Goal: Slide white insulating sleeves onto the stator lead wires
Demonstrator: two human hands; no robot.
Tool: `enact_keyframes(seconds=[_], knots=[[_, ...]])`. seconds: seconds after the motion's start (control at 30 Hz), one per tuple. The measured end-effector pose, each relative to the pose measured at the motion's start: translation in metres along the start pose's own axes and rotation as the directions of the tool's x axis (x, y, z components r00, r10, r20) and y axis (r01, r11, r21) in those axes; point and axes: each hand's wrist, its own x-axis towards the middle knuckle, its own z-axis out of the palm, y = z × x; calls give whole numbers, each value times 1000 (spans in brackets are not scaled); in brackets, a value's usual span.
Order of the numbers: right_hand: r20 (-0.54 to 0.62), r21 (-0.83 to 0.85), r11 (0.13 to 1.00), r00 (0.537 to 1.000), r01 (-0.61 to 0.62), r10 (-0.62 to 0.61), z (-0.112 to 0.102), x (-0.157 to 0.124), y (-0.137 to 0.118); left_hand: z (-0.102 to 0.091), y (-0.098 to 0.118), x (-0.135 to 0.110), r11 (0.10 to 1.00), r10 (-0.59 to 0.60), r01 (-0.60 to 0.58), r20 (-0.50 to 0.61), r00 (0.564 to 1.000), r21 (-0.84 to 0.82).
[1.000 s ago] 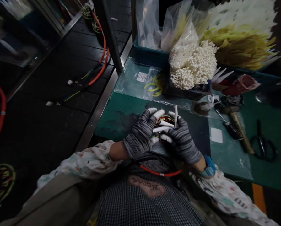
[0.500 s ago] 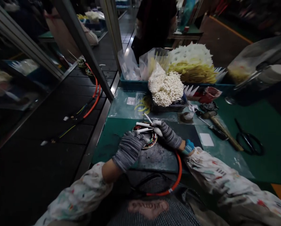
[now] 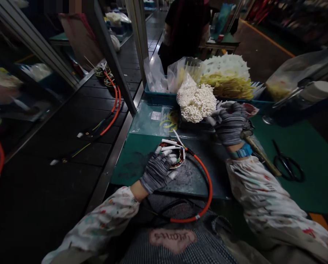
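While the left hand clamps the wound coil, already bristling with white sleeves, mid-frame on the bench, the right hand curls, seemingly empty, beside the bundle of white tubes, so more sleeving likely remains.

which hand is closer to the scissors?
Right. The right hand is up at the bundle of white tubes, left of the scissors; the left hand rests on the wound coil, farther left.

Left hand hides part of the stator — its grip unclear.
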Motion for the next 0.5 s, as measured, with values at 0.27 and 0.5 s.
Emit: enact_keyframes(seconds=[0.27,0.5], knots=[[-121,577,811,972,-97,202,-42,-25,-53,-1,-16,-2,992,61,-51,80,995,-115],[411,630,579,855,-517,315,-57,-95,-119,10,-19,-3,999,52,-52,37,998,11]])
